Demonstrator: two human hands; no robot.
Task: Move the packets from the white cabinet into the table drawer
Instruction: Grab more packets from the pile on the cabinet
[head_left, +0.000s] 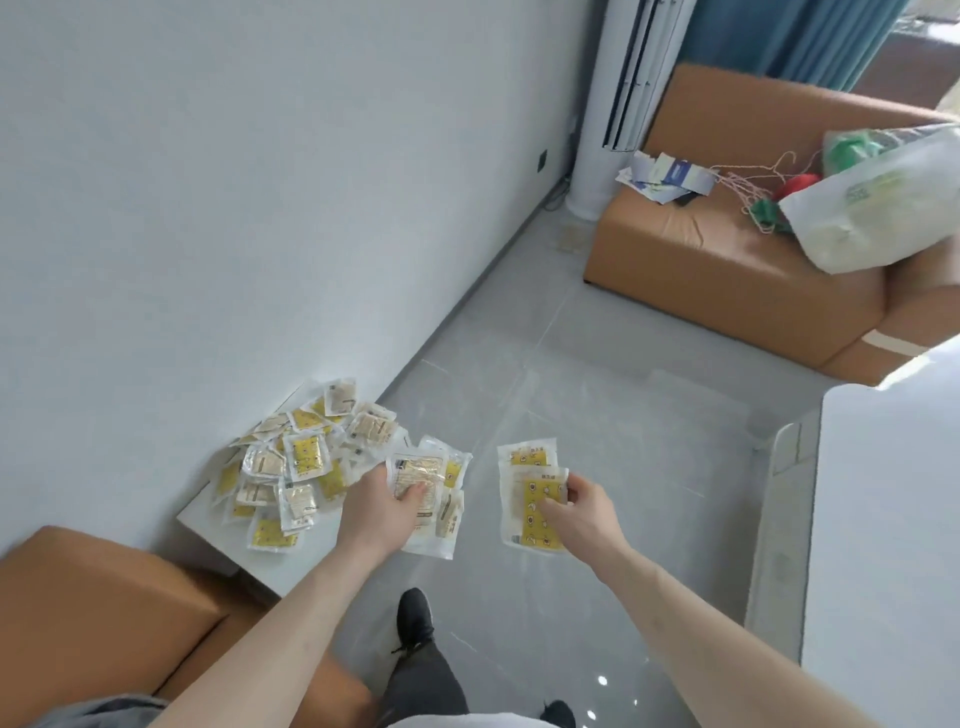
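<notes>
The person is standing beside the white cabinet (218, 525), whose low top is carrying a loose heap of packets (296, 462) pressed up near the wall. The left hand (382, 506) is gripping a small fan of packets (431, 499) out past the cabinet's edge, thumb lying across the top one and fingers hidden underneath. The right hand (582, 512) is pinching a second bundle (530, 499) over the grey floor (597, 364), fingers curled on its right edge, the sheets hanging forward and downward from that hold. Both hands are therefore clamped on packets, while the larger share is lying on the cabinet. These look like thin, flat sealed pouches in clear film with yellow and tan inserts: probably very light, floppy and slick against one another, so a stack is likely to slide apart or shed a sheet if it is being held by one corner only. A safer hold would seem to be across the middle of the stack, thumb on top and fingers flat beneath, squaring the edges first. A white worktop (883, 519) is showing at the right edge of the view; no drawer in it is visible from here, so where the bundles are to be dropped cannot be judged. An orange sofa (727, 260) is standing further back.
</notes>
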